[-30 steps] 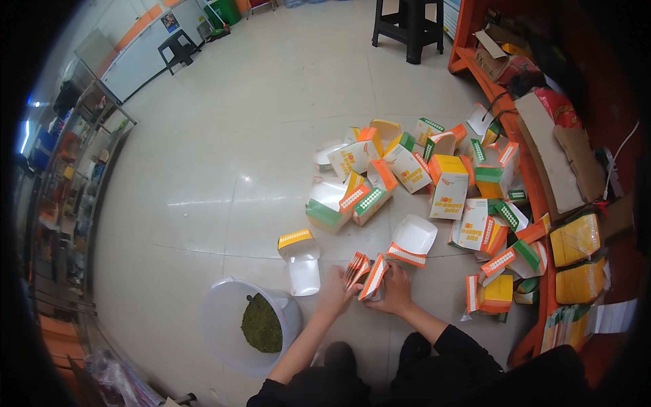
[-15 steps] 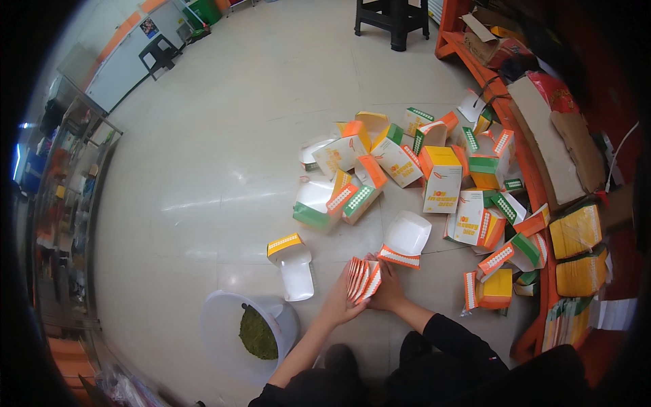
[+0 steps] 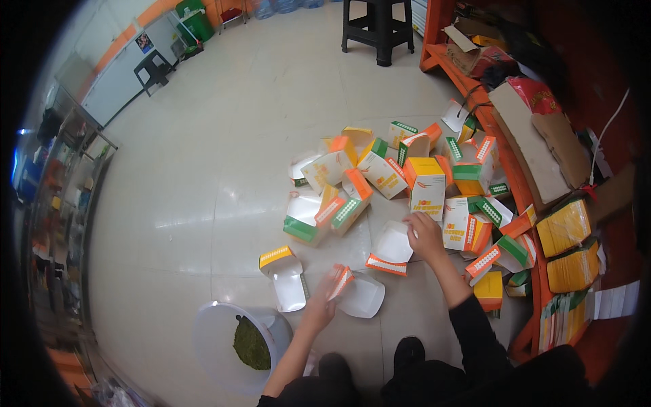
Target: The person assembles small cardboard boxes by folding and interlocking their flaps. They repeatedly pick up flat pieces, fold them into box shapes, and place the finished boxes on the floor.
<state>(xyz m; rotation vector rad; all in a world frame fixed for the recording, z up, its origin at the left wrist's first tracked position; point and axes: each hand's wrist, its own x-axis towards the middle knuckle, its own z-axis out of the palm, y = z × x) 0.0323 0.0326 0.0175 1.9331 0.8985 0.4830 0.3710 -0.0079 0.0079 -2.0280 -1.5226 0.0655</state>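
Observation:
My left hand (image 3: 317, 311) is closed on an orange-trimmed paper food box (image 3: 364, 297); its white tray part is unfolded to the right of the hand. The fingers and the trim are blurred. My right hand (image 3: 426, 237) is at the right edge of another open white box with an orange edge (image 3: 393, 241). Its fingers look apart, and nothing shows in them. To the left lies an open white box with a yellow edge (image 3: 277, 255).
A heap of yellow, green and orange boxes (image 3: 339, 163) spreads over the tiled floor beside an orange rack (image 3: 522, 197). Wrapped stacks of yellow flat pieces (image 3: 564, 227) sit on the rack. A whitish bucket (image 3: 224, 380) with green matter inside stands left. A black stool (image 3: 380, 27) is far ahead.
My hands were together on several nested orange-trimmed pieces. Now they are apart: the left has an unfolded box, and the right has moved up and right. The view has shifted slightly.

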